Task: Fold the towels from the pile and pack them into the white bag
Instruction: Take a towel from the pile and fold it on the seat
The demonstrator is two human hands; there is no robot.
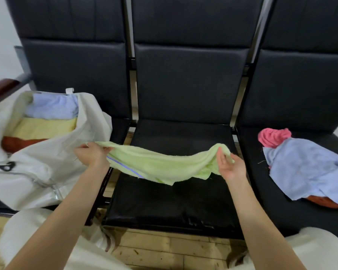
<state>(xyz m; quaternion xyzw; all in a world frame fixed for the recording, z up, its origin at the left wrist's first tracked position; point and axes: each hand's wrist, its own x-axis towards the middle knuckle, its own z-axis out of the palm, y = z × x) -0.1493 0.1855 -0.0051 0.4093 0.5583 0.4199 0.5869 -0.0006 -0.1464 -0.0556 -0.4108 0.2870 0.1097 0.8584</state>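
Head view: I hold a green towel (pixel 160 164) stretched and sagging over the middle seat (pixel 174 201), my left hand (pixel 92 154) pinching one end, my right hand (pixel 229 164) the other. I judge the fold only begun; next, bring the ends together. White bag (pixel 47 172) at nine o'clock holds folded towels; pile (pixel 304 168) at three o'clock.

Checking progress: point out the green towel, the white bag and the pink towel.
green towel (pixel 160 164): head view, sagging middle.
white bag (pixel 47 162): head view, front wall.
pink towel (pixel 271 138): head view, bunched top.
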